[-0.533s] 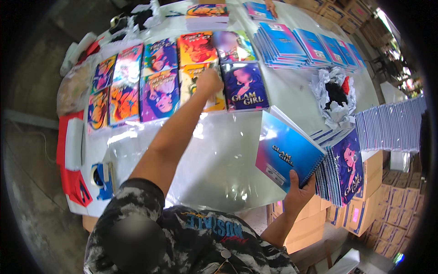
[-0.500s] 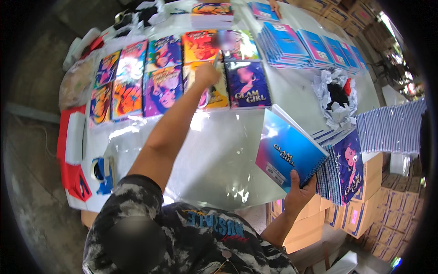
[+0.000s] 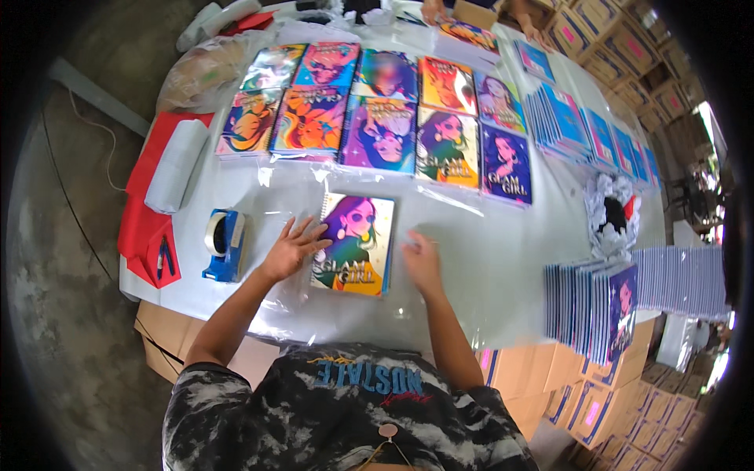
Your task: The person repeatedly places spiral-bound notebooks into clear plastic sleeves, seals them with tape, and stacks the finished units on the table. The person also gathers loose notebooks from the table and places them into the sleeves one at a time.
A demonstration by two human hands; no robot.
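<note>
In front of me on the table lies a spiral notebook (image 3: 357, 243) with a cartoon woman in sunglasses on a cream, green and yellow cover. My left hand (image 3: 294, 250) rests at its spiral edge, open with the fingers spread and the tips at the cover. Just off the opposite edge is my right hand (image 3: 421, 263), slightly blurred, its fingers loosely bent and holding nothing. Beyond them, two rows of colourful notebooks include a matching stack (image 3: 448, 149) and a purple-covered stack (image 3: 506, 165).
Upright notebooks (image 3: 577, 310) stand packed at the right edge. Blue notebooks (image 3: 558, 125) and crumpled paper (image 3: 613, 216) lie farther right. A blue tape dispenser (image 3: 225, 245) and red sheets with pens (image 3: 153, 263) are at left. Another person's hands (image 3: 433, 11) show at the far side.
My left hand has come back from the notebook rows to the near table. My right hand has let go of the blue-backed notebook and moved left. A cream-covered notebook now lies between them.
</note>
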